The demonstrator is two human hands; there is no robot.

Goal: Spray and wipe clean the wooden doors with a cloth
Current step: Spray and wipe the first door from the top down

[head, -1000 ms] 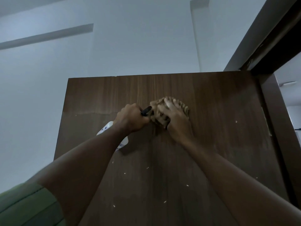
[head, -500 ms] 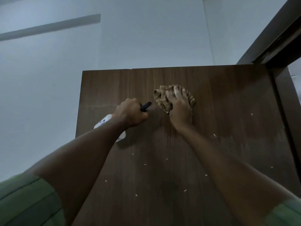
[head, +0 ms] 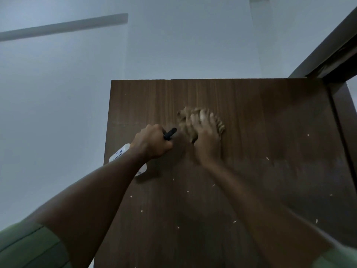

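A dark brown wooden door (head: 251, 180) fills the lower right of the head view, its top edge seen from below. My right hand (head: 205, 136) presses a crumpled tan cloth (head: 183, 117) against the upper middle of the door, fingers spread over it. My left hand (head: 152, 144) grips a white spray bottle (head: 119, 154) by its neck. The bottle's black nozzle (head: 171, 132) points at the cloth, and most of its body is hidden behind my wrist. Small pale specks dot the lower part of the door.
A dark door frame (head: 328, 60) runs along the right side and top right corner. Pale blue-grey wall and ceiling (head: 96, 74) lie behind and to the left of the door, with a grey strip (head: 63, 28) across the ceiling.
My right hand has slid the cloth upward and a little to the right on the door. My left hand with the spray bottle has stayed beside it. My view has tilted further up.
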